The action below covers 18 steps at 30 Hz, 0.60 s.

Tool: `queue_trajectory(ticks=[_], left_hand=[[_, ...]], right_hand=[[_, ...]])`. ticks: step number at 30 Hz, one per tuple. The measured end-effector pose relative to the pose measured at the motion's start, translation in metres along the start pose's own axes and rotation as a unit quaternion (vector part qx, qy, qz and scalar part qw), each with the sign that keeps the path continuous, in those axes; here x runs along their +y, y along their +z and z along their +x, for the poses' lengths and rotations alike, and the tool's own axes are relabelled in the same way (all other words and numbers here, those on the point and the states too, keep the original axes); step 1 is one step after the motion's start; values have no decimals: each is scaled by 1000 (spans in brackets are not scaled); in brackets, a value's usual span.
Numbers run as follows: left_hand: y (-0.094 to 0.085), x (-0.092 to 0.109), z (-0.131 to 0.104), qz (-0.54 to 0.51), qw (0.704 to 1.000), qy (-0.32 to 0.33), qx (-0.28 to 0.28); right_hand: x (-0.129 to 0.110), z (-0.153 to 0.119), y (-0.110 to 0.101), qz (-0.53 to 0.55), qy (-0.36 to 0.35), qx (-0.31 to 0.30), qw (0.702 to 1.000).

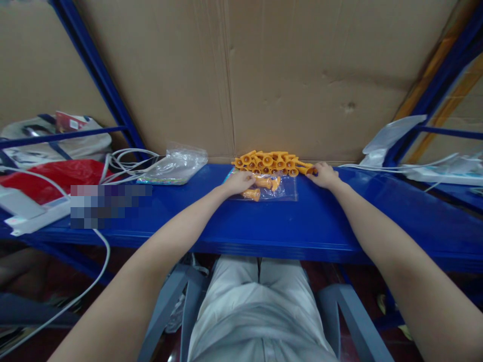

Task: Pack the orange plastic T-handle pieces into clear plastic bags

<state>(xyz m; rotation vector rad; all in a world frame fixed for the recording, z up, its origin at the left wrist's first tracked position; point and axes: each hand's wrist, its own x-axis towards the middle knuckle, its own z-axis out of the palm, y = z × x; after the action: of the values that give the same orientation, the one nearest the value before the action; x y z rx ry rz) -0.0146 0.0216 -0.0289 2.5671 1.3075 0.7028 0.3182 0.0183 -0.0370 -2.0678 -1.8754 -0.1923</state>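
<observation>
brown cardboard sheeting (302, 65) stands upright behind a glossy blue tabletop (298, 226). the fingers of the left hand (241, 182) are curled at the left side of a flat, clear plastic bag (289, 193); whether they pinch it or just rest there i cannot tell. the right hand (325, 175) has bent fingers touching a yellow-orange, flared plastic cone (305, 170) at the right end of a pile; its grip is unclear too. that pile of yellow-orange plastic cones (267, 162) lies between the hands, at the tabletop's far edge against the cardboard, flared ends mostly facing near. a few loose orange pieces (251, 194) lie in or on the bag, which one i cannot tell. farther left are a clear plastic packet (173, 167), coiled white cable (130, 156) and a red plastic sheet or bag (85, 171). on the far right, a translucent white plastic piece (392, 134) leans by a blue metal post (433, 85).
</observation>
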Motion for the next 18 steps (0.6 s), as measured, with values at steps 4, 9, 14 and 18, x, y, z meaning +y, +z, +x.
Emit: queue_trajectory(ticks=[4,9,14,18], left_hand=[[-2,4,0,37,999,-17,-7],[-4,9,-2,36,999,-29,-16],[-7,13,-4,42,999,-23,-20],[-6,11,-3,41,999,-18,-19]], right_hand=[[-16,-10,-3,-24,-31,15,999],[-32,-15,-4,-64,-57,20,996],[-45,-17,-10,-76,-17,18,997],[-43,-14,-15,-7,8,54,998]])
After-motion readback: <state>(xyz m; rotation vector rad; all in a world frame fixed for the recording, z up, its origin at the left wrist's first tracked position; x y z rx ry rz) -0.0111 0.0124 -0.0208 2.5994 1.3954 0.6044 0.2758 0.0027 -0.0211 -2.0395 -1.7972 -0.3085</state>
